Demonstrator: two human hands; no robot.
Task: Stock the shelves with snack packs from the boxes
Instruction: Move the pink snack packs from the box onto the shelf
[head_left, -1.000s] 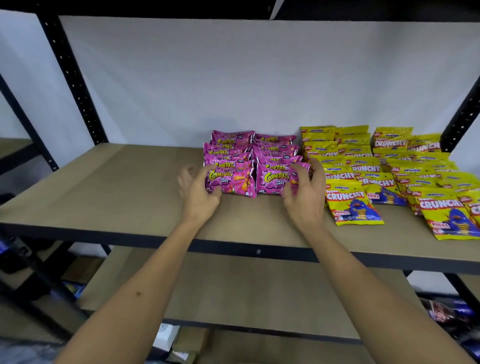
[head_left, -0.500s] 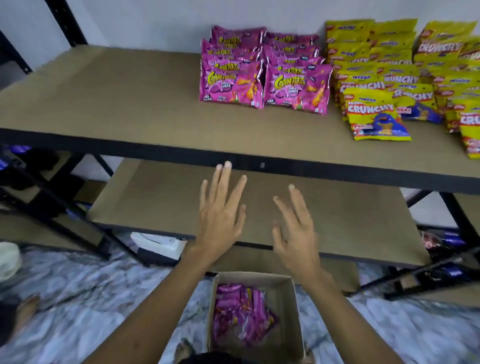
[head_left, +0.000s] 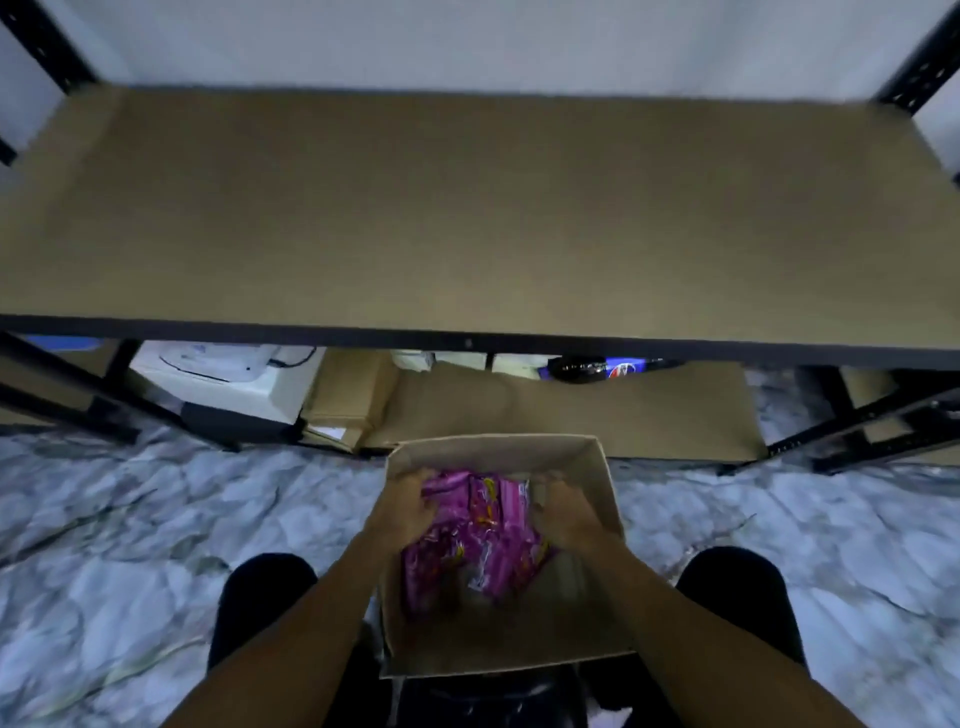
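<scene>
An open cardboard box (head_left: 602, 483) stands on the floor between my knees. Several pink snack packs (head_left: 483, 535) lie in a loose heap inside it. My left hand (head_left: 405, 506) is down in the box at the left side of the heap, fingers curled around the packs. My right hand (head_left: 563, 506) is in the box at the heap's right side, fingers curled against the packs. Above the box stretches a bare brown shelf board (head_left: 467, 208) with a black front rail. The stocked upper shelf is out of view.
Under the shelf sit a white appliance (head_left: 218, 371), a small cardboard box (head_left: 343, 400), a flat brown sheet (head_left: 597, 410) and a dark bottle (head_left: 608, 369). Black shelf legs (head_left: 852, 431) stand at both sides. The floor (head_left: 156, 519) is grey marble. My dark-clad knees (head_left: 265, 587) flank the box.
My view has tilted down from the stocked shelf to the floor box. Both hands have dropped from in front of the shelf edge into the box and closed on the pink packs.
</scene>
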